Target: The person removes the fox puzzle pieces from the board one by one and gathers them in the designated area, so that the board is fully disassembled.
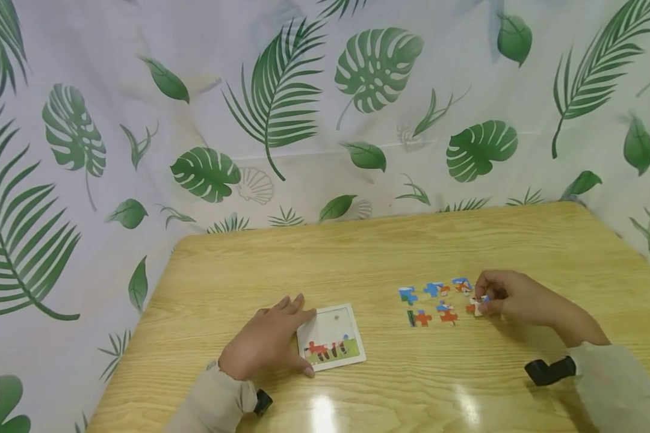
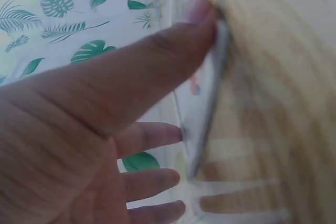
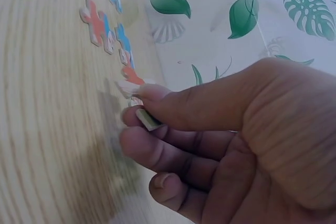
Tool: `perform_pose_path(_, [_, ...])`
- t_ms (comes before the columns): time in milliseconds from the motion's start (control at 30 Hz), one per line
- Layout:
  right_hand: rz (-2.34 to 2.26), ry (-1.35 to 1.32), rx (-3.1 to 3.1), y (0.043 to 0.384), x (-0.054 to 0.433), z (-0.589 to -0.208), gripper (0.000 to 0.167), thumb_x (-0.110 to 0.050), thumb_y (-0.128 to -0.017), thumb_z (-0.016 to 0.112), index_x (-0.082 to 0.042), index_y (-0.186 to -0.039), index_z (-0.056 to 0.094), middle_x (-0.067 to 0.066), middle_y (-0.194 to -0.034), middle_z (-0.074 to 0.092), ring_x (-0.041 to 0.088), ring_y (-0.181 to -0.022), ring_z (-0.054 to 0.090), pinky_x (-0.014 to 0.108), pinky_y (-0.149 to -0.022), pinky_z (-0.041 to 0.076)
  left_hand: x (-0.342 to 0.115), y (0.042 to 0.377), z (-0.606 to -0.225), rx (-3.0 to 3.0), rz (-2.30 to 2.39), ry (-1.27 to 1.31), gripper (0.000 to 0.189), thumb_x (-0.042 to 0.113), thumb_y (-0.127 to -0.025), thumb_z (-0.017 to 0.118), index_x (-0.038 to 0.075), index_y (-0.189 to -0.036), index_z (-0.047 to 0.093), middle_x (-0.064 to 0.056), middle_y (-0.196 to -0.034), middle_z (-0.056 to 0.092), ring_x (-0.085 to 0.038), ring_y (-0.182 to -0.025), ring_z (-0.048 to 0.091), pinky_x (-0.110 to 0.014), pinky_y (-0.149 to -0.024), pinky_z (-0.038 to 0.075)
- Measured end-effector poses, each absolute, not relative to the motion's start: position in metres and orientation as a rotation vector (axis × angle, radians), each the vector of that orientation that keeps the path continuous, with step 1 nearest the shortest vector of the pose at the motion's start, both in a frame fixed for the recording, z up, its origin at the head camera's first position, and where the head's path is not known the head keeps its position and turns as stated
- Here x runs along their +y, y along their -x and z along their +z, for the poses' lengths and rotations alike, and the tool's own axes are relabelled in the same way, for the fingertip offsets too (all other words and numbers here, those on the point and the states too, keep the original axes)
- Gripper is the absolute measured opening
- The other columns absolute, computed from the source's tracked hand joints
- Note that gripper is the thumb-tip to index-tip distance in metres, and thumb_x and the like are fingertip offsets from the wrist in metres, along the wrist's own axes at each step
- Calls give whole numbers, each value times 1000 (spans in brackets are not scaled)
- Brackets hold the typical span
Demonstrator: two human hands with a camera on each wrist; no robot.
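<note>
My right hand point(image 1: 511, 297) pinches a small jigsaw piece point(image 1: 477, 306) with white, orange and blue print between thumb and fingertips, at the right end of the loose pieces. In the right wrist view a piece edge point(image 3: 149, 120) shows between the fingers. On the left, a white-rimmed puzzle board point(image 1: 362, 350) lies on the table, its lower part printed with red pieces and green ground. My left hand point(image 1: 268, 340) rests at its left side, fingers straight. In the left wrist view the thumb point(image 2: 173, 45) lies against the board's edge point(image 2: 212, 103).
Several loose jigsaw pieces lie in two rows between the hands, among them a blue one point(image 1: 407, 294) and a red one point(image 1: 423, 318). The wooden table point(image 1: 249, 264) ends at a leaf-printed cloth point(image 1: 303, 198) behind and at both sides.
</note>
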State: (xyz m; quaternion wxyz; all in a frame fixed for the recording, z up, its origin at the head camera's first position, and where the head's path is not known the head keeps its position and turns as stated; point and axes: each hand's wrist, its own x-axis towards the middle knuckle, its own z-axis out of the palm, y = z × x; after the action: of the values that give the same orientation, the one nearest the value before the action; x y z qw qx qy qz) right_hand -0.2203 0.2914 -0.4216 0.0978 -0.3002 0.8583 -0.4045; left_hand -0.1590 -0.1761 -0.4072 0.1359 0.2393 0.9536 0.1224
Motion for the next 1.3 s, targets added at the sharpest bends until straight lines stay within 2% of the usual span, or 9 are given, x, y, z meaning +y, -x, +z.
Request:
perform_pose_path(200, [-1174,844,2543,220,287,-425,13,7,-95,68,-3,-95,60,1,-73,59,13,-59,54,29,-52,48,-171,158,-411,2757,401,-740,103,62,-76,84,15,-158,45,-22,-166,27,-45,-152,24,-68,-115,27])
perform_pose_path(433, [-1089,768,2626,219,282,-426,14,3,-94,72,-4,-94,60,-1,-73,55,7,-57,49,26,-53,45,-170,156,-408,2780,318,-689,106,63,-76,84,9,-157,45,-21,-166,28,-42,-153,26,-65,-116,28])
perform_pose_path(767, [-956,648,2756,216,276,-426,11,2,-96,69,-4,-95,60,-1,-79,57,9,-66,51,26,-57,44,-168,155,-409,2763,382,-707,101,63,-79,81,14,-159,44,-22,-165,30,-44,-152,27,-66,-115,28])
perform_pose_path(1067, [-951,655,2762,215,274,-425,12,-1,-95,72,-4,-96,60,-1,-79,56,8,-63,48,26,-55,43,-167,156,-411,2783,362,-679,100,65,-80,79,13,-158,44,-21,-166,28,-42,-152,26,-65,-116,28])
perform_pose_path(1300, [-952,650,2791,214,273,-422,9,-3,-98,69,-4,-98,60,0,-80,56,8,-61,49,26,-53,43,-165,157,-411,2782,364,-686,98,65,-81,78,15,-158,45,-23,-165,29,-43,-152,27,-66,-115,28])
